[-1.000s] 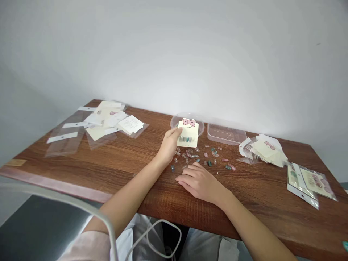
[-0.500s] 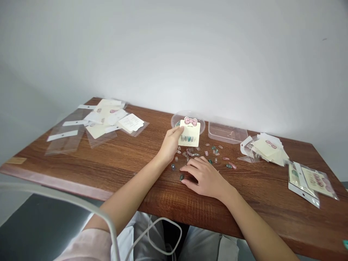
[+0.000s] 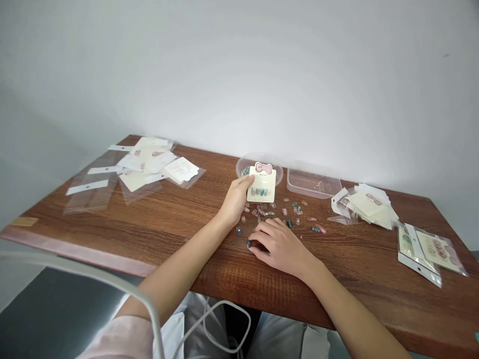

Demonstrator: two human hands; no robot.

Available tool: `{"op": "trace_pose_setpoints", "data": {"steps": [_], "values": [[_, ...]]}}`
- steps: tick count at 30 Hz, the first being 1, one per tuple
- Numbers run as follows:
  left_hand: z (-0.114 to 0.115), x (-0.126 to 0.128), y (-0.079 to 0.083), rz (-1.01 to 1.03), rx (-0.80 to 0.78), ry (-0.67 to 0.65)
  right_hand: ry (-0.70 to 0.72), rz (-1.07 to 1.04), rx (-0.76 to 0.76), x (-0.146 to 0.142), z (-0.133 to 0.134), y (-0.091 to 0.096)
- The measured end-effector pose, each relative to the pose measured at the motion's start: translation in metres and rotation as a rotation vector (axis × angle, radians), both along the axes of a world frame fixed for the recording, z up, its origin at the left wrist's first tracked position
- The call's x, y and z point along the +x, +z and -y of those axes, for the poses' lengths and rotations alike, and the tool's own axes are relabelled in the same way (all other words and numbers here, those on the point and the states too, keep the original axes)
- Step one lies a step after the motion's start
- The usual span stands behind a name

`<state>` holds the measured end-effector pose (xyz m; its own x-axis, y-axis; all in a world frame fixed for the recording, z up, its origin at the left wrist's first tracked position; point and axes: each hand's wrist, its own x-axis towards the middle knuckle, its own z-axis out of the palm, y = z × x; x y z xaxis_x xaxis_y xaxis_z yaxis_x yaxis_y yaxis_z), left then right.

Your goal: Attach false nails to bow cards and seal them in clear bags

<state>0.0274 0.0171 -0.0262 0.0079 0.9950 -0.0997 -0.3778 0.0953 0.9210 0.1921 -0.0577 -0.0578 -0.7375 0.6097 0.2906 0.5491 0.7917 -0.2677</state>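
Cream backing card [image 3: 261, 187] with a pink bow at its top stood nearly upright in the left hand [image 3: 235, 199], its fingers [image 3: 245, 182] clenched around the card's left edge, just in front of a round clear plastic container [image 3: 259, 163]. A row of press-on nails [image 3: 260, 192] sat on the card. The right hand [image 3: 280, 248] lay low over the wooden tabletop [image 3: 112, 224], its fingers [image 3: 262, 238] curled down beside a dark loose nail [image 3: 249, 244]; whether they pinched it could not be told. More loose nails [image 3: 279, 212] in pink, teal and clear were strewn between the two hands and off to the right. A rectangular clear plastic tray [image 3: 314, 184] sat beside the round container. Clear bags [image 3: 90, 187] with white strips and cream cards [image 3: 149, 167] were heaped at the left end of the tabletop, a bundle of bagged cards [image 3: 364, 209] lay right of the tray, and two filled bags [image 3: 430, 252] lay nearer the right edge.
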Motion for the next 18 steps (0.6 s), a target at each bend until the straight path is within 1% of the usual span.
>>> {"op": "trace_pose_setpoints", "data": {"steps": [4,8,11,13,15,18], "values": [[0.002,0.001,0.002,0.029,-0.020,0.000,0.009,-0.016,0.018,-0.001,0.001,-0.001],[0.003,0.003,0.003,0.046,-0.034,0.002,0.016,-0.023,0.023,-0.005,0.001,-0.006],[0.005,0.004,0.005,0.049,-0.100,0.001,0.036,-0.040,0.070,-0.006,0.001,-0.007],[0.007,0.006,0.008,0.045,-0.146,-0.010,0.034,-0.094,0.107,-0.005,0.000,-0.004],[0.009,0.007,0.009,0.038,-0.168,-0.031,-0.006,-0.188,0.143,-0.001,-0.001,0.002],[0.011,0.010,0.008,0.040,-0.182,-0.095,-0.115,-0.340,0.206,0.011,-0.006,0.013]]}}
